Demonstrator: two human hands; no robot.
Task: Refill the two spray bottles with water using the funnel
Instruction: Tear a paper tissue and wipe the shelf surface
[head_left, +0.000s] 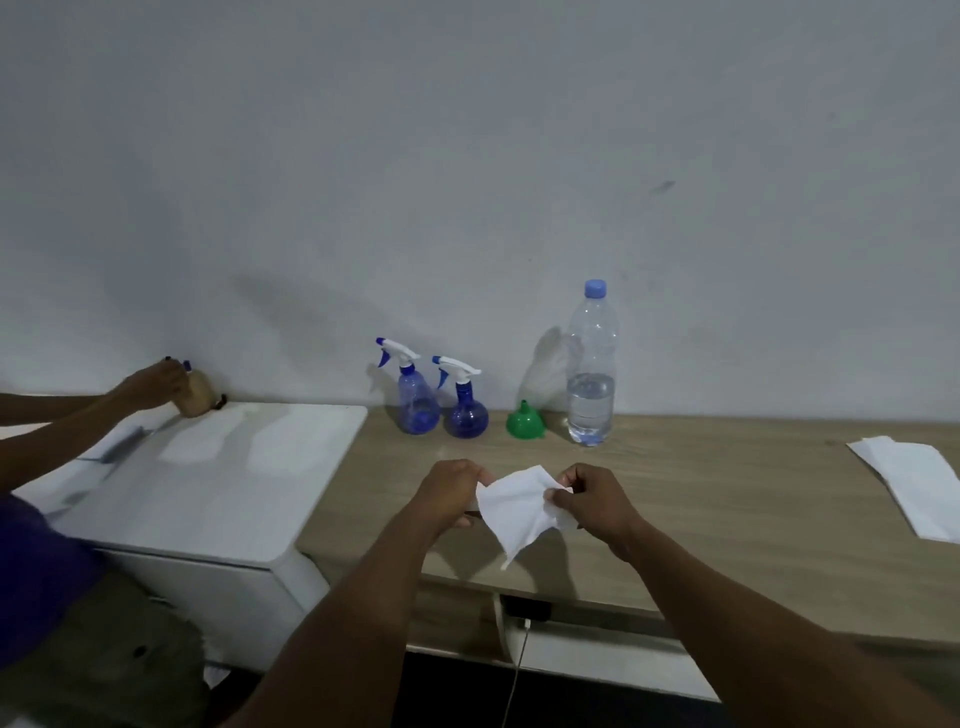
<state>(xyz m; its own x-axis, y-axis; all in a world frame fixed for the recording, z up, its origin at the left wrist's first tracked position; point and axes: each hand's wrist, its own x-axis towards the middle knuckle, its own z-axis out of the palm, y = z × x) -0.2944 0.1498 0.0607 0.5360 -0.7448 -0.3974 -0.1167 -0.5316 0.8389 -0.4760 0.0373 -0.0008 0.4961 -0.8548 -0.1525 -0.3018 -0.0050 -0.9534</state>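
2 blue spray bottles (441, 408) stand capped at the back of the wooden desk (701, 499), against a grey-white wall (467, 156); whether they hold any water I cannot tell. Right of them sit a green funnel (525, 421), mouth down, and a water bottle (591, 364) about 1/3 full. Left hand (451, 488) and right hand (597, 501) each pinch a white tissue (519, 512) above the desk.

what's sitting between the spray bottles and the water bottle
The green funnel, mouth down on the table, apart from the nearer spray bottle and the water bottle, in the head view.
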